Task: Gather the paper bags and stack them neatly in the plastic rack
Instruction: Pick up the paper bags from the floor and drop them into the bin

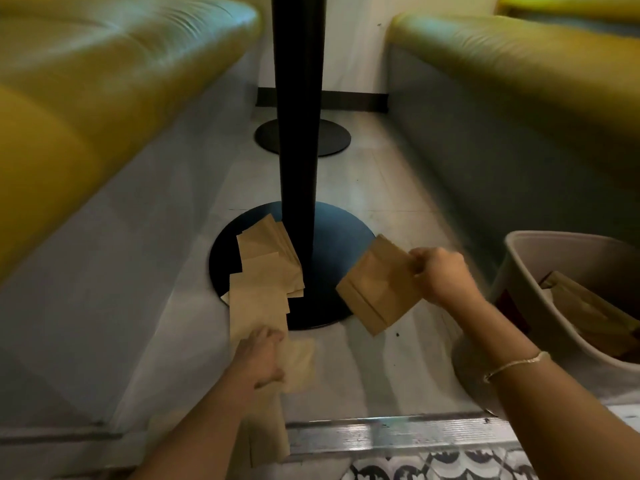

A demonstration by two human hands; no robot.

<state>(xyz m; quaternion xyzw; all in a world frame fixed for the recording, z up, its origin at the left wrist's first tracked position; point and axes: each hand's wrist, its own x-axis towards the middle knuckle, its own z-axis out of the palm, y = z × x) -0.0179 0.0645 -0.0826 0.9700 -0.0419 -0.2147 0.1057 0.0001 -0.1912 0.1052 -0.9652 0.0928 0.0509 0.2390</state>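
We look down between two yellow-green booth seats point(104, 98) at a pale tiled floor point(398, 209), where a black table post point(298, 133) rises from a round black base point(343, 237).

Our right hand point(441, 275) is lifted above the floor, its grip curled tight on the corner of a flat brown paper bag point(377, 285), which hangs tilted over the edge of the base. Just to the right of that hand stands the pale plastic rack point(519, 268), a tub-like bin, with more brown bags point(585, 310) lying inside it.

Our left hand point(259, 355) is down at the floor on a loose run of paper bags point(266, 268) that spreads from the base beside the post toward us. Its grip is on a blurred bag point(298, 362), with fingers bent over the paper; the motion blur keeps us from telling how firmly it holds.

A thin bracelet point(512, 365) circles our right wrist. A metal floor strip point(398, 434) runs across the bottom, with patterned tile point(450, 467) below it.
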